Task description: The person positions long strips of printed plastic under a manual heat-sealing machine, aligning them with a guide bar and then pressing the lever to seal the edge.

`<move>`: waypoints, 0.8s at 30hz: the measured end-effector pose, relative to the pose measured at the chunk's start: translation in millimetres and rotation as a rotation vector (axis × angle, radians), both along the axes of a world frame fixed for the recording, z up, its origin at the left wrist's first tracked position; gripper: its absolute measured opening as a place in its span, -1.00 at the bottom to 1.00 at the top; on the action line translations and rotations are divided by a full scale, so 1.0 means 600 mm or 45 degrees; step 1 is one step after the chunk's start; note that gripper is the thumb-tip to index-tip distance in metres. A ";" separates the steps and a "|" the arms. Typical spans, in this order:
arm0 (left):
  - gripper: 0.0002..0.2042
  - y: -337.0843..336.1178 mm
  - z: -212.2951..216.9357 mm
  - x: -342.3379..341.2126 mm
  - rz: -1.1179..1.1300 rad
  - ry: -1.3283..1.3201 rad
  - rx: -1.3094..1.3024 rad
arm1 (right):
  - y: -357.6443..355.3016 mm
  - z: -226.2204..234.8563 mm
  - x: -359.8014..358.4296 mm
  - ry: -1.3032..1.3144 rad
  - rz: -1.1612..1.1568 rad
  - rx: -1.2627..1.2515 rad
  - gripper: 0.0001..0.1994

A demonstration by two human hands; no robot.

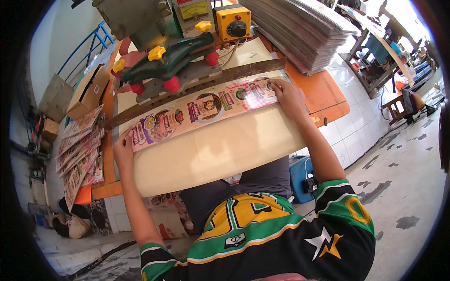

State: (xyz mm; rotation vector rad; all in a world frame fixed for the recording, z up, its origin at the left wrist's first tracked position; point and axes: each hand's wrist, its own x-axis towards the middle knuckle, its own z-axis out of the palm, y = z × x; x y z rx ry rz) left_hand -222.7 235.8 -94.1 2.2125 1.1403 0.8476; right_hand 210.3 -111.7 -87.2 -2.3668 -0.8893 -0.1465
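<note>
Orange worktop (335, 97) carries a cream panel (220, 152) that projects past its near edge. Left hand (123, 149) grips the left end of a printed strip (180, 127); right hand (290, 99) grips its right end. Strip lies across the panel, just beside a metal bar (248, 71). Beyond the bar stands a green clamp frame (173, 63). Stacked sheets (295, 35) occupy the far right corner; printed pieces (79, 152) are heaped at the left edge.

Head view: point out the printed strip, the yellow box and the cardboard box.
Printed strip (205, 111), head view: middle of its upper face.
Yellow box (231, 23), head view: front panel.
Cardboard box (92, 98), head view: outer side.
</note>
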 end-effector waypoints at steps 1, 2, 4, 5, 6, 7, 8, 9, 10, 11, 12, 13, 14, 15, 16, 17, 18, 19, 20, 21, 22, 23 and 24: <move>-0.69 -0.001 0.002 0.004 0.027 0.018 0.010 | 0.000 -0.001 0.001 0.002 0.004 0.017 -0.70; -0.69 -0.002 0.004 0.007 0.054 0.037 0.020 | 0.001 -0.002 0.001 0.003 0.009 0.034 -0.70; -0.67 -0.010 0.012 0.013 0.087 0.084 0.014 | 0.000 -0.006 0.004 0.002 0.001 0.046 -0.70; -0.65 -0.015 0.018 0.016 0.095 0.113 -0.004 | -0.001 -0.009 0.006 -0.001 -0.008 0.038 -0.70; -0.63 -0.017 0.022 0.015 0.107 0.142 -0.018 | 0.001 -0.008 0.005 -0.004 -0.014 0.035 -0.70; -0.62 -0.015 0.022 0.013 0.113 0.138 -0.020 | 0.003 -0.006 0.004 0.003 -0.016 0.029 -0.70; -0.62 -0.011 0.019 0.011 0.118 0.133 -0.023 | 0.003 -0.003 0.003 0.009 -0.019 0.022 -0.70; -0.62 -0.011 0.016 0.009 0.122 0.130 -0.030 | 0.003 -0.002 0.001 0.018 -0.023 0.012 -0.71; -0.62 -0.011 0.015 0.009 0.112 0.123 -0.015 | 0.003 -0.002 0.000 0.007 -0.019 0.023 -0.71; -0.61 -0.010 0.014 0.009 0.102 0.117 -0.001 | 0.002 -0.002 -0.001 -0.003 -0.015 0.033 -0.71; -0.61 -0.010 0.013 0.009 0.092 0.109 0.014 | 0.002 -0.001 -0.001 -0.015 -0.010 0.044 -0.71; -0.62 -0.007 0.009 0.007 0.097 0.101 0.026 | 0.002 -0.002 -0.001 -0.009 -0.010 0.035 -0.71; -0.63 0.000 0.000 0.004 0.103 0.093 0.039 | 0.002 -0.003 0.000 -0.003 -0.010 0.027 -0.71; -0.64 0.005 -0.005 0.000 0.111 0.083 0.054 | 0.003 -0.002 0.001 0.001 -0.007 0.022 -0.71; -0.65 0.010 -0.011 -0.003 0.098 0.074 0.081 | 0.004 -0.004 0.002 -0.014 -0.001 0.030 -0.71; -0.65 0.015 -0.016 -0.007 0.087 0.065 0.108 | 0.005 -0.008 0.003 -0.028 0.005 0.038 -0.71; -0.66 0.014 -0.011 -0.003 0.070 0.054 0.136 | 0.005 -0.008 0.004 -0.043 0.007 0.047 -0.71; -0.65 0.011 -0.007 0.000 0.071 0.074 0.102 | 0.004 -0.008 0.005 -0.045 0.004 0.045 -0.71; -0.64 0.007 -0.004 0.003 0.072 0.094 0.067 | 0.002 -0.008 0.004 -0.047 0.001 0.043 -0.72; -0.63 0.001 0.003 0.002 0.080 0.115 0.035 | 0.002 -0.008 0.001 -0.047 0.006 0.044 -0.72; -0.64 0.003 0.002 0.000 0.083 0.099 0.053 | 0.003 -0.008 0.000 -0.054 0.009 0.055 -0.72; -0.66 0.006 -0.003 -0.002 0.085 0.084 0.070 | 0.003 -0.008 0.000 -0.060 0.012 0.067 -0.72; -0.67 0.005 -0.003 0.000 0.085 0.069 0.084 | 0.002 -0.008 0.000 -0.066 0.012 0.075 -0.73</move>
